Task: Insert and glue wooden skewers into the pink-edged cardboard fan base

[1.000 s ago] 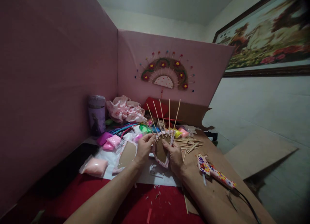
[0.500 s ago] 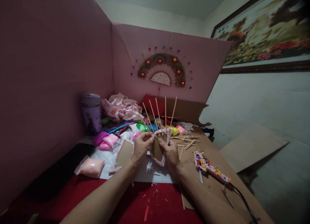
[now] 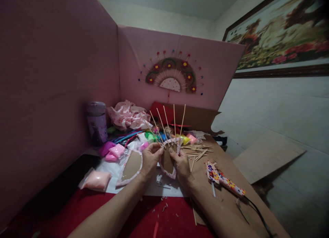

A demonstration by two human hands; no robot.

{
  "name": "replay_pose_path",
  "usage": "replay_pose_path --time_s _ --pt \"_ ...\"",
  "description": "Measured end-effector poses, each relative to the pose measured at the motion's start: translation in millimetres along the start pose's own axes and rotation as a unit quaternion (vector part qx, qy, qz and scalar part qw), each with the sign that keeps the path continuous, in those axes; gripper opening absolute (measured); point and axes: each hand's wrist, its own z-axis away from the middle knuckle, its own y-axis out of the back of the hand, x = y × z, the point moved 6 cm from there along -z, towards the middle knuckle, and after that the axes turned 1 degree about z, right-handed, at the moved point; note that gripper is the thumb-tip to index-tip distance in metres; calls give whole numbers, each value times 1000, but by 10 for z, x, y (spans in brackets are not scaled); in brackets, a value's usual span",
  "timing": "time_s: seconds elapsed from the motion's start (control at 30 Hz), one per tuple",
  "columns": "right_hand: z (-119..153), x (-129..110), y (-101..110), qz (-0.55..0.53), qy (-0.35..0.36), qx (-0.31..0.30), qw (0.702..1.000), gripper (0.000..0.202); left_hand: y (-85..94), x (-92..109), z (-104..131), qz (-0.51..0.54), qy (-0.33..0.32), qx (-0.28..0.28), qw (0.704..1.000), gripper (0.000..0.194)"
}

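Between my hands is a half-round cardboard piece [image 3: 168,162] with pink-white fabric folded over its rim. Several thin wooden sticks [image 3: 174,119] fan upward from its curved edge. My left hand [image 3: 151,159] pinches its left side near the foot of the leftmost stick. On the right side my right hand [image 3: 181,162] grips it, thumb pressed on the bare cardboard. A second fabric-edged cardboard piece [image 3: 132,165] lies on white paper beside my left wrist. To the right of my right hand loose wooden sticks [image 3: 197,150] are piled.
A floral-patterned glue gun [image 3: 223,179] with a black cord lies on the cardboard at right. Bags of coloured clay [image 3: 95,179], crumpled pink fabric [image 3: 128,114] and a purple tumbler [image 3: 96,123] stand left and behind. A decorated fan [image 3: 171,73] hangs on the pink panel.
The cardboard piece and its sticks have tilted slightly to the left and sunk a little in view. Both hands keep their hold on it.
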Motion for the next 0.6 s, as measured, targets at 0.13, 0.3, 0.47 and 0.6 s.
replay_pose_path --time_s 0.13,0.3,0.47,0.6 --pt "-4 1 4 -7 7 0 1000 31 -17 -33 -21 18 7 -15 1000 31" --pt "-23 -2 30 -22 14 5 1000 33 -41 -50 -5 9 15 -27 999 36" --pt "-77 -58 108 32 33 29 999 37 -117 -146 45 -22 67 -108 992 41" --pt "-162 -216 90 137 58 34 988 44 -60 -112 2 -23 48 -80 995 38"
